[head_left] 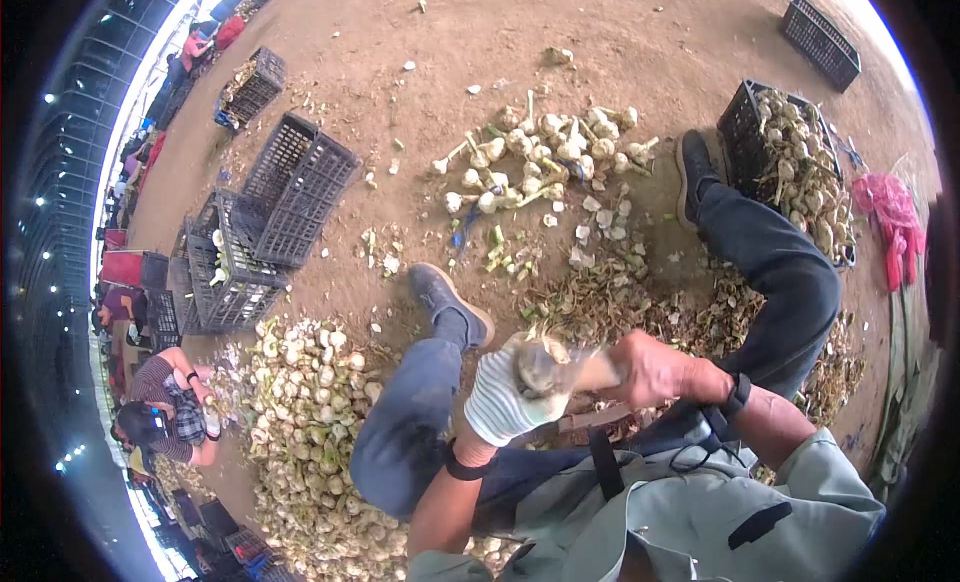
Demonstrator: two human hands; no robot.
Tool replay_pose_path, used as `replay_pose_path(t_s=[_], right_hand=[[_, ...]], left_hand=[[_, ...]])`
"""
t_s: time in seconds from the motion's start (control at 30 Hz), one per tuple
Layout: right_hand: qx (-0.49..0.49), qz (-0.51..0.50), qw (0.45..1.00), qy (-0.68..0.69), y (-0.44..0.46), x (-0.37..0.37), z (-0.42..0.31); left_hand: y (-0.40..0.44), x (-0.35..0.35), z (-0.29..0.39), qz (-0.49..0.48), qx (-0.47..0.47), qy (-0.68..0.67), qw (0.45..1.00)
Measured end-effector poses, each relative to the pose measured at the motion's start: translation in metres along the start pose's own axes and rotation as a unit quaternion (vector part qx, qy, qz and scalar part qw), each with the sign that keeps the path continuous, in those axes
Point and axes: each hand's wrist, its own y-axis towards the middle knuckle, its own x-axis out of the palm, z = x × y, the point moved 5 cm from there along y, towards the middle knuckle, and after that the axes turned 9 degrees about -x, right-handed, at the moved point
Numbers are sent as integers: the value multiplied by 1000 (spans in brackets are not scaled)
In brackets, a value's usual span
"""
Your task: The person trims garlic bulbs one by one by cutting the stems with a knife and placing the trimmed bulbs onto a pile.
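My left hand [505, 397], in a white striped glove, is closed around a garlic bulb [540, 370] whose root end faces up. My bare right hand [650, 372] is closed on a pale-handled tool [597, 372] that reaches to the bulb. Motion blurs the tool's working end, so its kind is unclear. Below the hands, a brown wooden piece [595, 419] shows between my legs. On the ground ahead lies a pile of garlic with stems [540, 152]. A larger heap of trimmed garlic bulbs [310, 412] spreads beside my left leg.
A black crate [740, 142] full of garlic [800, 172] stands beside my right foot, near a pink net bag [890, 217]. Stacked black crates [300, 177] are at the left. Peelings and cut stems [600, 302] litter the ground. Another person [170, 402] sits at far left.
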Motion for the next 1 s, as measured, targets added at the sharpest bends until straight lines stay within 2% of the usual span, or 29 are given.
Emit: replay_pose_path(t_s=[0.03, 0.07, 0.13, 0.2, 0.23, 0.27, 0.3, 0.33, 0.4, 0.47, 0.5, 0.53, 0.6, 0.63, 0.67, 0.73, 0.77, 0.8, 0.87, 0.9, 0.93, 1.0], right_hand=[[135, 29, 990, 42, -13, -1, 50], [137, 84, 986, 39, -33, 12, 124], [254, 131, 953, 96, -55, -5, 97], [214, 198, 934, 209, -47, -8, 50], [199, 178, 950, 163, -40, -4, 45], [105, 187, 933, 290, -31, -4, 16], [80, 217, 929, 289, -18, -3, -5], [87, 193, 915, 344, -10, -2, -25], [23, 219, 918, 329, 7, 9, -28], [44, 220, 916, 334, 9, 8, -32], [69, 223, 913, 334, 10, 3, -36], [58, 253, 893, 369, 8, -9, -52], [83, 287, 902, 311, 5, -19, -43], [104, 269, 911, 295, 4, -26, -44], [104, 267, 912, 293, 3, -31, -47], [119, 256, 918, 280, 5, -34, -49], [123, 236, 926, 268, 5, -32, -43], [124, 232, 927, 266, 7, -31, -43], [85, 256, 946, 182, 10, -33, -47], [87, 254, 946, 183, 10, -32, -46], [62, 258, 953, 146, 11, -32, -48], [35, 259, 959, 108, 13, -32, -49]], left_hand=[[-4, 3, 5, 12, -4, -20, 1000], [-9, 5, 9, 21, -7, -39, 999], [-2, -1, -14, 31, -111, -234, 965], [9, -1, 5, 71, 18, -83, 994], [12, 10, 5, 80, -15, -171, 982], [14, 22, 3, 74, -8, -169, 983], [14, 27, -7, 109, 4, -238, 965], [15, 30, -14, 145, 15, -304, 941], [14, 34, -16, 147, 6, -304, 941], [12, 32, -13, 147, 36, -279, 948], [13, 30, -14, 143, 1, -285, 948], [12, 23, 8, 141, 5, -337, 931], [15, 12, 1, 151, -52, -373, 914], [17, 12, 5, 104, 2, -384, 918], [18, 9, -10, 105, 3, -385, 917], [23, 11, -26, 35, -91, -405, 909], [16, 8, -25, 52, -62, -314, 946], [15, 4, -18, 55, -62, -317, 945], [16, 0, -9, 9, -87, -130, 988], [13, -2, 1, 14, -95, -60, 994], [13, -1, -1, 14, -97, -62, 993], [14, 1, 6, 47, 6, 65, 997]])
